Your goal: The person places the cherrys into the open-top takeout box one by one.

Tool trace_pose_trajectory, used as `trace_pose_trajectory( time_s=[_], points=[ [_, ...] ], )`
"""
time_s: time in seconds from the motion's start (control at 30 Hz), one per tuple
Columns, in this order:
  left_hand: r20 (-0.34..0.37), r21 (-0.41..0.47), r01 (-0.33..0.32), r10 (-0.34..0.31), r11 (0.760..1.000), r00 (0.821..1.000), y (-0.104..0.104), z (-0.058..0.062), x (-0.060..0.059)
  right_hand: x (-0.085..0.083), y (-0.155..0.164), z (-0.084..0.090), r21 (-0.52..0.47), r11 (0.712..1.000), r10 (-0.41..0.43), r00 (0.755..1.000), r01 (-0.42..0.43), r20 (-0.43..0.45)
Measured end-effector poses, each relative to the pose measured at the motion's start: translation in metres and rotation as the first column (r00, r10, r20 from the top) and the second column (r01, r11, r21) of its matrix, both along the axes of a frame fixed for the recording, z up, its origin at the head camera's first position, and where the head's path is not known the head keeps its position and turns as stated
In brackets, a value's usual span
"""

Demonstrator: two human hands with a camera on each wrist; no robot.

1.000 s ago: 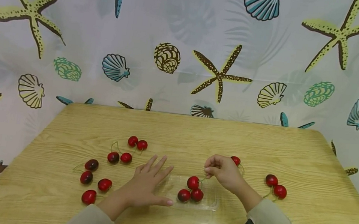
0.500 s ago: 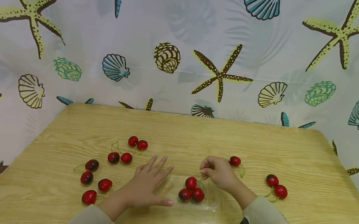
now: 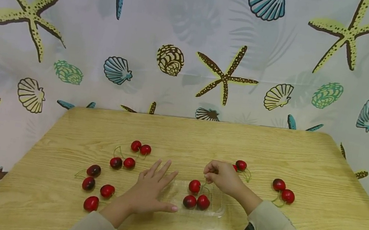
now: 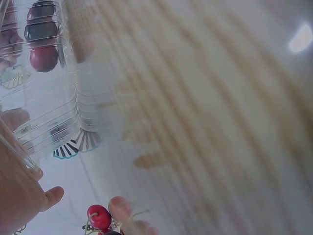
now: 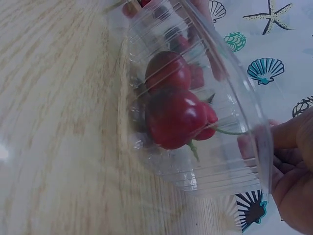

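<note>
A wooden tabletop [image 3: 202, 140] fills the lower half of the head view, with a sea-shell and starfish curtain [image 3: 193, 46] behind it. Low in the middle of the frame lies a clear plastic tray [image 3: 215, 208] holding three cherries [image 3: 196, 196]; the right wrist view shows them pressed against its ribbed wall. The left hand [image 3: 151, 190] lies flat on the tabletop with fingers spread, its thumb at the tray's left edge. The right hand [image 3: 223, 177], just above the tray, has its fingers curled and pinches a cherry stem over the topmost cherry. Loose cherries [image 3: 107, 171] are scattered at left of centre, one cherry [image 3: 241, 165] sits behind the right hand, and a pair [image 3: 283, 190] lies further right.
</note>
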State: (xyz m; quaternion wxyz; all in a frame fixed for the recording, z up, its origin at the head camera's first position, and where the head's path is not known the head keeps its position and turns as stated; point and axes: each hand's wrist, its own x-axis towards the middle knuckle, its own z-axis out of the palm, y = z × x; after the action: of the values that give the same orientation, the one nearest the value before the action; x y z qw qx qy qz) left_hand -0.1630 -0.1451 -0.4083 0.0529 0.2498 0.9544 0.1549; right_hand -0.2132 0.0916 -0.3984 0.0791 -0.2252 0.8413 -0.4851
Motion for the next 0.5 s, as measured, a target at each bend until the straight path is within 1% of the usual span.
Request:
trace_pose_trajectory(
  time_s=[0.17, 0.27, 0.5],
  points=[
    [-0.001, 0.004, -0.003, 0.003, 1.0, 1.0, -0.0011, -0.0001, 0.0006, -0.0003, 0.0002, 0.0006, -0.007, 1.0, 0.009, 1.0, -0.009, -0.009],
    [-0.002, 0.006, -0.001, 0.001, 1.0, 1.0, -0.0013, -0.0006, 0.0004, -0.0001, 0.002, 0.0009, -0.015, 1.0, -0.003, 1.0, 0.003, -0.006],
    [-0.014, 0.005, 0.006, -0.006, 1.0, 1.0, -0.0006, -0.0013, 0.0, 0.0031, 0.0097, 0.004, -0.08, 0.996, -0.033, 0.999, 0.035, 0.027]
  ],
)
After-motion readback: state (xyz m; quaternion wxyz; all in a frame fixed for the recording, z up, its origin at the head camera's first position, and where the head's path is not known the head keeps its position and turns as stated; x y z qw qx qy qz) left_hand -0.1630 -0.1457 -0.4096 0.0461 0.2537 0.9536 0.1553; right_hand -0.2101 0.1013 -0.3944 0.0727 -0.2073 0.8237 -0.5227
